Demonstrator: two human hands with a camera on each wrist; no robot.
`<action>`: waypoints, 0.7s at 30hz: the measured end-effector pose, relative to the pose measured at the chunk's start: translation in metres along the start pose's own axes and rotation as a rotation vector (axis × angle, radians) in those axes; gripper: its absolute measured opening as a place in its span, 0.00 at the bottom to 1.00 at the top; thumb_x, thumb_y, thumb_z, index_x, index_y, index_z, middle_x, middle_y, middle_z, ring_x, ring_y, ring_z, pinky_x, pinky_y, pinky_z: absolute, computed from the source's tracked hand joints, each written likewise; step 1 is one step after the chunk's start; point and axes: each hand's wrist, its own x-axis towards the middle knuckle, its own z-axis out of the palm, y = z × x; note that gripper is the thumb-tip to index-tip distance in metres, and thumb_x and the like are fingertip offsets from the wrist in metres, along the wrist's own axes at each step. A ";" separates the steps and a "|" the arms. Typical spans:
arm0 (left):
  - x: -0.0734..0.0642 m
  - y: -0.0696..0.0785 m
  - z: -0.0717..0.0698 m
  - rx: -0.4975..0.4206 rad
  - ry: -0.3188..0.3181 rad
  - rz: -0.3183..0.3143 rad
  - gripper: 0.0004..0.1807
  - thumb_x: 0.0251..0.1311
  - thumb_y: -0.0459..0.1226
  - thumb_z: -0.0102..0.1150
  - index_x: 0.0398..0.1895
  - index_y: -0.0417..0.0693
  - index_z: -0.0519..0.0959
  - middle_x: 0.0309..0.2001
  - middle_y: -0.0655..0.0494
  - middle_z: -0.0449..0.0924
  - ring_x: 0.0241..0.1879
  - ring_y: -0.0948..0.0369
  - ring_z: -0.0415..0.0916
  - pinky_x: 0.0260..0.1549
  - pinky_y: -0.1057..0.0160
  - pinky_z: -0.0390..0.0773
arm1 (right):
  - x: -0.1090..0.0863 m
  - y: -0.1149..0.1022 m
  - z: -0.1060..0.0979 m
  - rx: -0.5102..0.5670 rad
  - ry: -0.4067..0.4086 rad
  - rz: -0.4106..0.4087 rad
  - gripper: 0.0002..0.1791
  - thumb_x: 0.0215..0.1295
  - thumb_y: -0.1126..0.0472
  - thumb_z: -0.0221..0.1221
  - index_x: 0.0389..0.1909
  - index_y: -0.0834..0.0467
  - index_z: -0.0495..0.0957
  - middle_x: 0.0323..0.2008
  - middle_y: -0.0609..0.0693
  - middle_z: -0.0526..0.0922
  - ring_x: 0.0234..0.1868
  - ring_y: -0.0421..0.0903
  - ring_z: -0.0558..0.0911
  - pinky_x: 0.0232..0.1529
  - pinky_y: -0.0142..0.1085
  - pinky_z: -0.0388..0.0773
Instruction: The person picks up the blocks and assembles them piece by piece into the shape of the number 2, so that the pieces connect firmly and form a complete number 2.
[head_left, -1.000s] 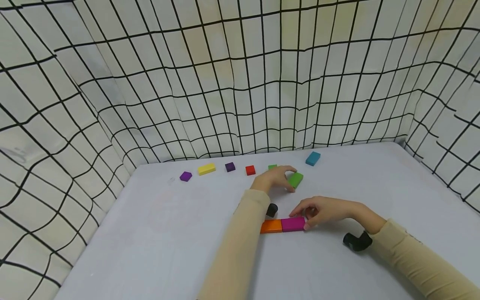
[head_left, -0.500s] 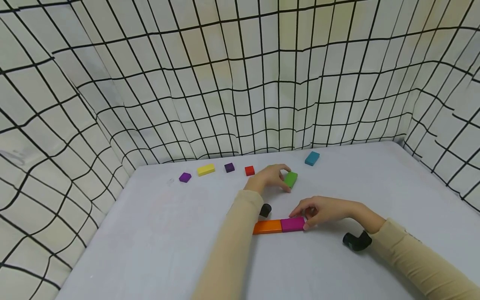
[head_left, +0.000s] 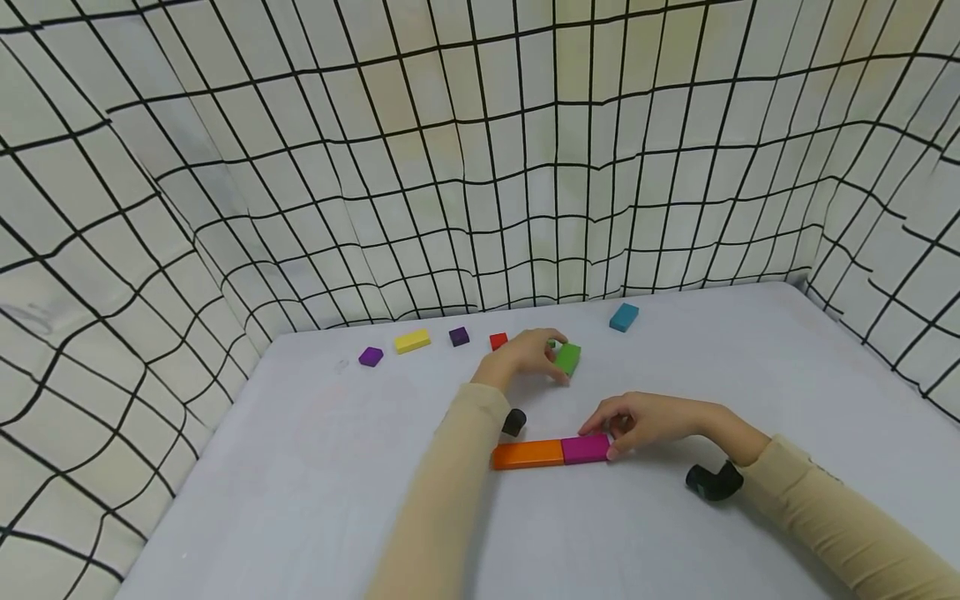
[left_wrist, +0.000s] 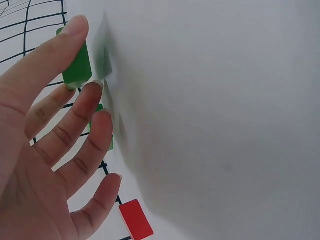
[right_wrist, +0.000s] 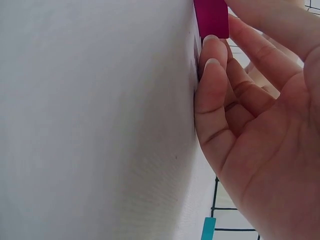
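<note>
My left hand (head_left: 525, 354) pinches a green block (head_left: 568, 358) between thumb and fingertips, at the far middle of the table. In the left wrist view that block (left_wrist: 77, 67) stands off the white surface, its dark reflection beside it. A second green block (head_left: 552, 343) is partly hidden behind the left hand. Nearer, my right hand (head_left: 645, 417) holds the right end of a magenta block (head_left: 587, 449) with thumb and fingers. An orange block (head_left: 528, 454) lies end to end with the magenta one, forming a straight row.
Along the back lie a purple block (head_left: 371, 357), a yellow block (head_left: 412, 340), a dark purple block (head_left: 459, 336), a red block (head_left: 498, 341) and a blue block (head_left: 624, 317). Black wrist cameras (head_left: 714, 482) sit at both wrists. White walls with black netting (head_left: 465, 167) enclose the table.
My left hand has shifted left, carrying the green block with it, and more of the orange block shows past the sleeve. The right hand stays on the magenta block.
</note>
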 end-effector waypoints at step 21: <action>-0.016 -0.013 -0.007 -0.001 0.002 0.019 0.39 0.57 0.43 0.77 0.72 0.51 0.71 0.49 0.51 0.81 0.47 0.56 0.76 0.53 0.56 0.76 | -0.002 -0.003 0.000 0.009 0.002 -0.012 0.20 0.66 0.60 0.69 0.59 0.56 0.83 0.38 0.47 0.78 0.40 0.46 0.74 0.39 0.32 0.71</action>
